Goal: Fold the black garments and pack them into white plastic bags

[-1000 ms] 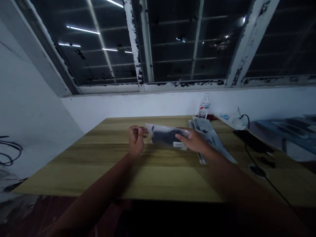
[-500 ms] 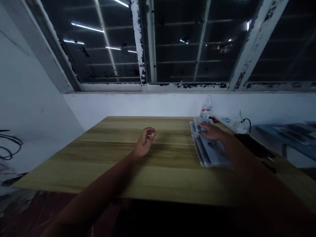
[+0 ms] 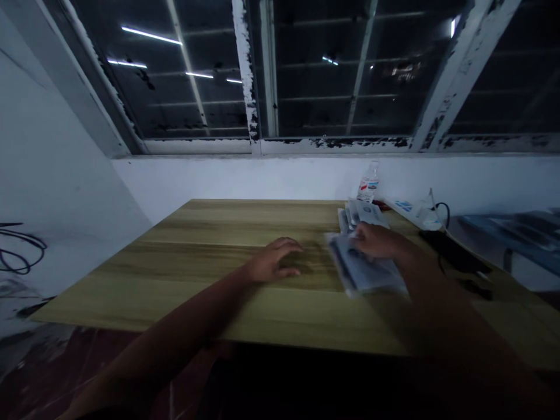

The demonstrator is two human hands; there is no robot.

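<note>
My right hand (image 3: 376,240) grips a flat, pale grey packet (image 3: 365,271) that looks wrapped in clear plastic and is blurred by motion. Its thumb side is at the packet's far edge, and part of the packet lies hidden under the hand. Just behind it, a stack of similar pale packets (image 3: 366,211) with a small dark mark on top rests on the wooden table (image 3: 184,262). Left of the held packet, my left hand (image 3: 275,261) hovers over the table, thumb and fingers apart, with nothing in it.
At the back stands a clear plastic bottle (image 3: 368,184) by the wall. To the right lie a black flat object (image 3: 452,251), a white item with a cable (image 3: 429,216) and a small dark item (image 3: 475,289). Blue surfaces (image 3: 511,236) stand beyond. Black cable (image 3: 21,248) hangs at left.
My right hand has taken hold of a packet and drawn it nearer and left, off the stack. My left hand has moved right towards it and its fingers have spread.
</note>
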